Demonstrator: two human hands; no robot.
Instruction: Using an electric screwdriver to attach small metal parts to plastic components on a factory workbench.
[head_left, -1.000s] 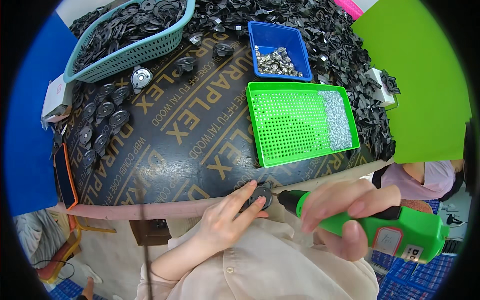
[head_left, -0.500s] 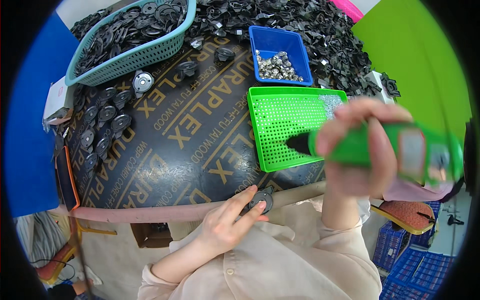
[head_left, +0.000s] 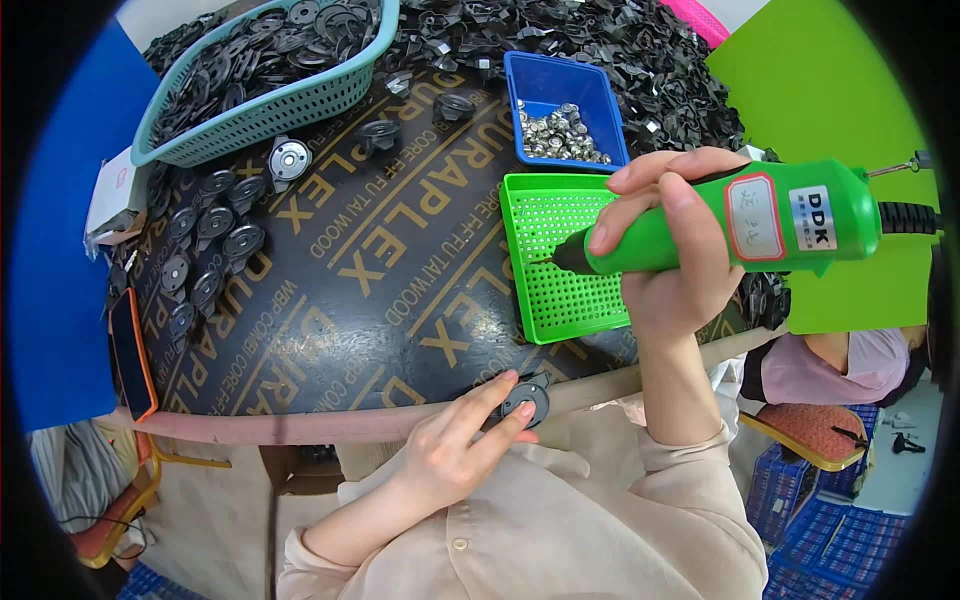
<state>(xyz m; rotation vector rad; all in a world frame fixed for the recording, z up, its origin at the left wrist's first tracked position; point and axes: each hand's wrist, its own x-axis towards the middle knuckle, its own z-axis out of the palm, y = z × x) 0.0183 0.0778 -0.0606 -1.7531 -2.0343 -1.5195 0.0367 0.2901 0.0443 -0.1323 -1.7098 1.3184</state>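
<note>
Our electric screwdriver [head_left: 782, 228]'s moved over the perforated tray [head_left: 560, 300]; driving seems paused.
Right grip [head_left: 690, 250] wraps it; left grip [head_left: 452, 447] pinches a black disc [head_left: 538, 394].

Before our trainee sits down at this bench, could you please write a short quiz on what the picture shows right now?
1. Which tool is in the right hand?
2. True or false: the left hand is touching a round black part.
3. Where do the small shiny metal pieces lie? A: in the teal basket. B: in the blue bin. C: on the white box.

Key:
1. A green power screwdriver, pointing over the green tray.
2. True.
3. B.
</note>
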